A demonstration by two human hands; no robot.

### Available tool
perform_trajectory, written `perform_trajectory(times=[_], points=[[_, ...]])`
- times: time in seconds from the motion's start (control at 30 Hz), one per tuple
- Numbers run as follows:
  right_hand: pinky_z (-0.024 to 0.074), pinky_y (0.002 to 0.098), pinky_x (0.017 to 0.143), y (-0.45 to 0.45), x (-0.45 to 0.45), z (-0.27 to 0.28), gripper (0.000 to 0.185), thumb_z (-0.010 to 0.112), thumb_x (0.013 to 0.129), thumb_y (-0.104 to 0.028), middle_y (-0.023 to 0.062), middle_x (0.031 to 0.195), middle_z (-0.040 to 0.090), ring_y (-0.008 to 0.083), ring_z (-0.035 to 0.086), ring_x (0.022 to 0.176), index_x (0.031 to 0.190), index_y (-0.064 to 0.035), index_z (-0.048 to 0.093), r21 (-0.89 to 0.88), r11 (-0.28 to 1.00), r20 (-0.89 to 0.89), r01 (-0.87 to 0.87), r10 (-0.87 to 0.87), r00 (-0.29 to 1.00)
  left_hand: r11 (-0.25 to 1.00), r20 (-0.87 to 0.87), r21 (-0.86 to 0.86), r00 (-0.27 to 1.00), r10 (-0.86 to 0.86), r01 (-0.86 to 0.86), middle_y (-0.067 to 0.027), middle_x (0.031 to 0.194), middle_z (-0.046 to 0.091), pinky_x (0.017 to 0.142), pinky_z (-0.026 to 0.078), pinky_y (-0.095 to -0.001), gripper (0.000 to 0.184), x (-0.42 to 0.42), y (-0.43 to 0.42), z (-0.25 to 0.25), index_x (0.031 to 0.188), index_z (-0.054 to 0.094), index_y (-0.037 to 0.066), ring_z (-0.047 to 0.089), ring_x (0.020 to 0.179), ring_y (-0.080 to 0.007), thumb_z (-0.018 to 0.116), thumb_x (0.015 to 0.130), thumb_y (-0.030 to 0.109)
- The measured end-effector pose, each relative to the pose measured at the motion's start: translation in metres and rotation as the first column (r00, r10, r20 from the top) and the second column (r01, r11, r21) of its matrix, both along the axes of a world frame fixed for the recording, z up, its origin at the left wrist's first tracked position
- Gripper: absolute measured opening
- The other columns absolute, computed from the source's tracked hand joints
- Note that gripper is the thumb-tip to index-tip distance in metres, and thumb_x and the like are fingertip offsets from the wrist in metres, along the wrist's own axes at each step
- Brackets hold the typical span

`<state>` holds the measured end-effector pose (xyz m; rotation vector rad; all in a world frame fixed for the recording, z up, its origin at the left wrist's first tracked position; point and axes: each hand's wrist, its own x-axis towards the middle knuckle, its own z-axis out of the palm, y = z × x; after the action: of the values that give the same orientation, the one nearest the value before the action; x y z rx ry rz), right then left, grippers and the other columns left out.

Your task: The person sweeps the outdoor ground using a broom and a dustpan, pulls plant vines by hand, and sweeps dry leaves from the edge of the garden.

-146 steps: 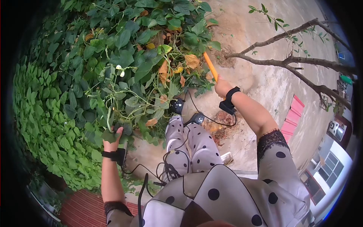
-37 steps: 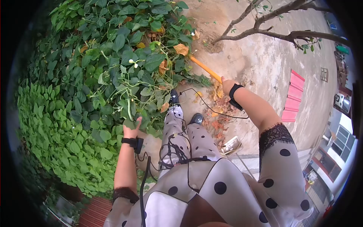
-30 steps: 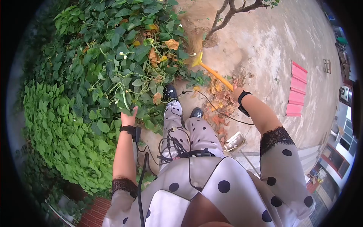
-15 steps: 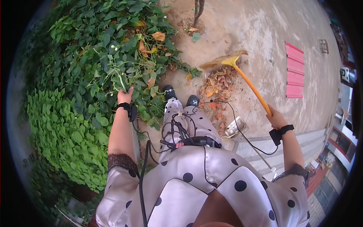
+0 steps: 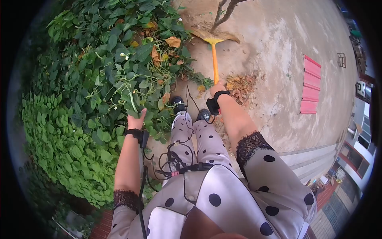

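Note:
My right hand (image 5: 216, 88) is closed round the orange handle of a broom (image 5: 215, 63). The broom's yellow head and brown bristles are spread on the ground near the base of a small tree. My left hand (image 5: 136, 119) is at the edge of leafy green vines (image 5: 133, 79), thumb sticking out. A pale green stem or pod (image 5: 132, 100) runs down to its fingers, which look closed on the vine; part of them is hidden. Just beyond the right wrist lies a pile of dry brown leaves (image 5: 241, 88).
A tree trunk (image 5: 223, 16) rises at the top. A pink corrugated sheet (image 5: 310, 85) lies on the concrete ground (image 5: 274, 59) at right. Steps (image 5: 314, 159) are at lower right. Black cables (image 5: 173, 161) hang at my waist, above my shoes (image 5: 178, 104).
My right hand has swung the broom leftward and forward, from beside the leaf pile to the tree's base. My left hand stays by the vines, slightly lower in view.

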<state>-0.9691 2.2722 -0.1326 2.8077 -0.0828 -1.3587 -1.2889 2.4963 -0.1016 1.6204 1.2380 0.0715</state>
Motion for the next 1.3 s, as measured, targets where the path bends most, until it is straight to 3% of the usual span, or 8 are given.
perform_trajectory(times=[0.27,0.33,0.47,0.63,0.73,0.93,1.1,1.3], points=[[0.0439,0.0407,0.081,-0.217,-0.042,0.12,0.053,0.038,0.081,-0.019,0.0251,0.099,0.057,0.0345,0.057,0.093,0.131,-0.0042,0.027,-0.18,0.956,-0.055,-0.231,0.225,0.973,0.996,-0.057,-0.053,0.996,-0.075,0.072,-0.0153,0.088,0.062,0.074,0.044,-0.0337,0.041,0.017,0.019,-0.017,0.095,0.057,-0.004,0.059,0.081,-0.0266,0.069,0.073,0.029],[0.0432,0.0405,0.081,-0.244,-0.051,0.152,0.057,0.046,0.081,-0.025,0.0255,0.097,0.057,0.0361,0.056,0.093,0.131,-0.0051,0.028,-0.05,0.997,-0.053,-0.054,0.052,0.997,0.997,-0.013,-0.029,0.998,-0.066,0.066,-0.0164,0.091,0.062,0.075,0.044,-0.0355,0.042,0.022,0.022,-0.025,0.097,0.057,-0.002,0.058,0.084,-0.0304,0.068,0.073,0.03],[0.038,0.027,0.035,-0.191,-0.076,0.241,0.05,0.045,0.087,-0.021,0.0058,0.06,0.049,0.0127,0.046,0.039,0.133,-0.016,0.028,0.191,0.886,-0.168,0.423,-0.395,0.903,0.994,-0.033,-0.052,0.994,-0.102,0.1,-0.0173,0.092,0.061,0.076,0.043,-0.0366,0.042,0.024,0.026,-0.029,0.098,0.057,-0.001,0.057,0.087,-0.0325,0.067,0.073,0.031],[0.0339,0.0225,0.035,-0.095,-0.057,0.27,0.036,0.042,0.09,-0.023,-0.0003,0.057,0.041,0.0086,0.038,0.039,0.125,-0.0181,0.035,0.314,0.599,-0.47,0.736,-0.576,0.669,0.995,0.011,-0.031,0.996,-0.092,0.092,-0.0178,0.092,0.061,0.076,0.043,-0.0371,0.043,0.022,0.031,-0.034,0.097,0.056,-0.002,0.057,0.087,-0.0327,0.067,0.074,0.033],[0.0316,0.0202,0.038,-0.026,-0.033,0.253,0.023,0.041,0.091,-0.026,0.0009,0.062,0.042,0.0074,0.034,0.042,0.112,-0.0177,0.04,0.321,0.342,-0.688,0.883,-0.556,0.466,0.997,0.041,-0.033,0.996,-0.073,0.075,-0.0176,0.091,0.061,0.076,0.043,-0.0372,0.043,0.014,0.039,-0.032,0.096,0.056,-0.003,0.057,0.086,-0.0326,0.067,0.074,0.032],[0.0344,0.0209,0.042,0.102,0.048,0.149,0.025,0.041,0.09,-0.039,0.0021,0.066,0.042,0.0079,0.037,0.047,0.1,-0.0164,0.037,0.492,0.222,-0.722,0.842,-0.436,0.537,0.994,0.027,-0.107,0.999,0.032,-0.029,-0.0106,0.092,0.06,0.067,0.047,-0.0304,0.04,0.007,0.043,0.001,0.101,0.052,-0.002,0.057,0.079,-0.0198,0.069,0.074,0.022],[0.0356,0.0222,0.042,0.166,0.125,0.014,0.045,0.045,0.084,-0.051,0.0023,0.064,0.042,0.0091,0.039,0.047,0.084,-0.0067,0.037,0.006,-0.127,-0.983,0.992,-0.184,-0.018,0.993,0.064,-0.099,0.996,0.063,-0.056,-0.0095,0.086,0.062,0.071,0.044,-0.0304,0.029,0.009,0.042,0.006,0.094,0.055,-0.003,0.057,0.075,-0.0186,0.068,0.075,0.015],[0.0353,0.0243,0.042,0.102,0.064,-0.022,0.054,0.043,0.081,-0.059,0.0008,0.059,0.04,0.0122,0.039,0.046,0.073,-0.0052,0.037,-0.11,-0.193,-0.915,0.975,-0.365,-0.175,0.996,-0.008,-0.084,1.0,0.006,-0.007,-0.0106,0.081,0.062,0.068,0.045,-0.0317,0.028,0.024,0.038,0.022,0.089,0.057,-0.004,0.058,0.072,-0.0207,0.067,0.075,0.018]])
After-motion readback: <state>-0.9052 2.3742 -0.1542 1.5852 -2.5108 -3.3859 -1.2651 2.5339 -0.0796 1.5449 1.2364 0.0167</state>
